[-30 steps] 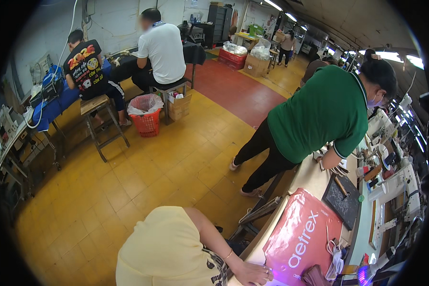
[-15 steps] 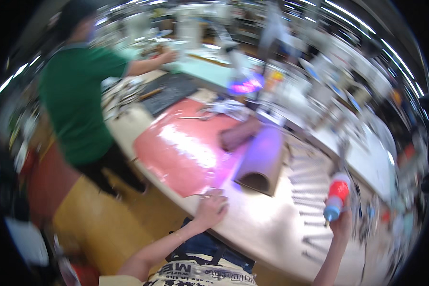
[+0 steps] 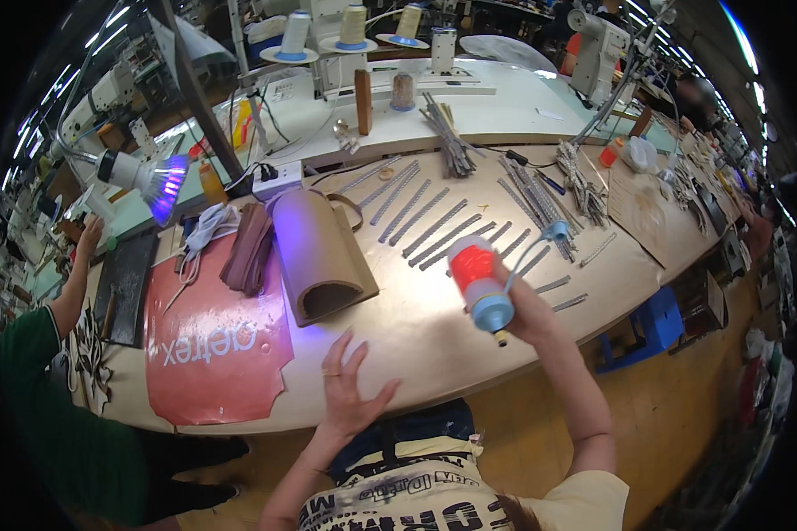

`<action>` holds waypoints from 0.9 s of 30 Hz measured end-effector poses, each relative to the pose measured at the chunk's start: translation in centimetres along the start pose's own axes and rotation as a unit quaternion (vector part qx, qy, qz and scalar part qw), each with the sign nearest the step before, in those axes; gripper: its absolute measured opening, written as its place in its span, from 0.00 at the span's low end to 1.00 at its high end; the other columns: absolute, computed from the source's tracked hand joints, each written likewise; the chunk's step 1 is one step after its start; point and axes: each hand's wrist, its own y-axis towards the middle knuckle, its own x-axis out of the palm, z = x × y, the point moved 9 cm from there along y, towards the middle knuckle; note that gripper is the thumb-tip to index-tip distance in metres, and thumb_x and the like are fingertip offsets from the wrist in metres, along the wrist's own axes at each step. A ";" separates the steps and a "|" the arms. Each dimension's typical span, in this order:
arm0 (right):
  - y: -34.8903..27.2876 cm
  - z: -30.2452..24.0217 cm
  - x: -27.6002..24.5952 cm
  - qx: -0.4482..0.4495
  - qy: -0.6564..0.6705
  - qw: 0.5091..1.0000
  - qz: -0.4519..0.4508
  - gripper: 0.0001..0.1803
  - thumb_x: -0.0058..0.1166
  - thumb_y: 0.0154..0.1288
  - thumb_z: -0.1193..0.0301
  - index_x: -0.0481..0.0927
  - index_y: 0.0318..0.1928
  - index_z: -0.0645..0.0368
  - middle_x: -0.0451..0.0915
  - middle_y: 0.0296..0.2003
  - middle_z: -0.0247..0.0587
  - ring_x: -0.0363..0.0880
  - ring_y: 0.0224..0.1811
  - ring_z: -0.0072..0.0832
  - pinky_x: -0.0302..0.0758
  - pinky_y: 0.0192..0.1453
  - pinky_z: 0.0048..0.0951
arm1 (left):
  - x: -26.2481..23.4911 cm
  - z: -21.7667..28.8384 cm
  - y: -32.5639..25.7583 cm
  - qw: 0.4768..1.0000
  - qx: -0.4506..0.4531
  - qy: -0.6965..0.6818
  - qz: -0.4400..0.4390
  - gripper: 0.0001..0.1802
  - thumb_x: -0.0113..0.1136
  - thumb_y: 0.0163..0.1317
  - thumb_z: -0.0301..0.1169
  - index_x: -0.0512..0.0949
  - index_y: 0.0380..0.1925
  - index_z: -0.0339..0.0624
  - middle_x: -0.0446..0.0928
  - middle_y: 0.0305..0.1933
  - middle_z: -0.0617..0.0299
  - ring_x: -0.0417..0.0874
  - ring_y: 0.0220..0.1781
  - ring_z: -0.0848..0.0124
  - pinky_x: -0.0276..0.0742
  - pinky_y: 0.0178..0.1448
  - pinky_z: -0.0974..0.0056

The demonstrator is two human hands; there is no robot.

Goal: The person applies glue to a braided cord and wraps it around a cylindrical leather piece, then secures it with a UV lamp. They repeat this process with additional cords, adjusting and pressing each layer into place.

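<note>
My right hand [image 3: 531, 305] grips a squeeze bottle [image 3: 478, 276] with a red band and a light blue cap, tilted with its nozzle pointing down over the table. The bottle's small blue lid [image 3: 554, 232] hangs off on a strap. Near the table's front edge my left hand [image 3: 352, 387] is spread, holding nothing. Beyond it stands an arched brown cardboard form [image 3: 321, 252], lit purple on its left side. Several thin grey braided strips [image 3: 434, 228] lie spaced out on the tan table past the bottle.
Left of the form are a stack of dark red strips [image 3: 250, 250] and a red sheet [image 3: 212, 372]. A lamp [image 3: 161, 188] glows purple above them. Bundled strips [image 3: 452, 142] lie farther back. A co-worker in green [image 3: 35, 416] stands at left. Under the table is a blue stool [image 3: 642, 332].
My view has swung to the right. The bottle in my right hand now is over the middle of the table, nearer my left hand, whose fingers have spread.
</note>
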 end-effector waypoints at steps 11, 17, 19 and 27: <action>1.6 7.8 10.8 0.114 -0.292 0.937 -0.151 0.36 0.31 0.78 0.45 0.72 0.62 0.64 0.79 0.27 0.36 0.79 0.25 0.23 0.77 0.32 0.25 | -2.2 -2.6 4.1 0.988 -0.067 -0.098 -0.095 0.45 0.74 0.50 0.31 0.62 0.69 0.42 0.62 0.72 0.48 0.63 0.74 0.54 0.62 0.72 0.51; 0.1 -5.0 8.7 -0.367 -0.338 0.865 0.041 0.34 0.64 0.62 0.53 0.74 0.63 0.62 0.74 0.46 0.38 0.72 0.49 0.25 0.69 0.47 0.26 | 2.3 -3.4 4.7 0.909 -0.228 -0.315 -0.153 0.59 0.71 0.59 0.37 0.35 0.76 0.40 0.64 0.71 0.49 0.57 0.77 0.60 0.50 0.78 0.52; -0.8 -6.2 8.9 -0.407 -0.344 0.846 0.015 0.46 0.73 0.47 0.45 0.75 0.62 0.59 0.68 0.58 0.45 0.67 0.61 0.37 0.67 0.59 0.38 | 4.8 -2.6 5.5 0.877 -0.242 -0.388 -0.149 0.65 0.69 0.60 0.36 0.23 0.74 0.40 0.64 0.71 0.49 0.58 0.76 0.58 0.49 0.78 0.51; 0.8 -2.5 8.1 -0.356 -0.434 0.828 -0.026 0.34 0.76 0.40 0.46 0.83 0.45 0.52 0.75 0.57 0.39 0.62 0.67 0.44 0.55 0.69 0.46 | 9.2 -2.0 4.8 0.871 -0.243 -0.371 -0.209 0.64 0.62 0.59 0.23 0.16 0.73 0.45 0.62 0.68 0.42 0.64 0.72 0.55 0.60 0.74 0.52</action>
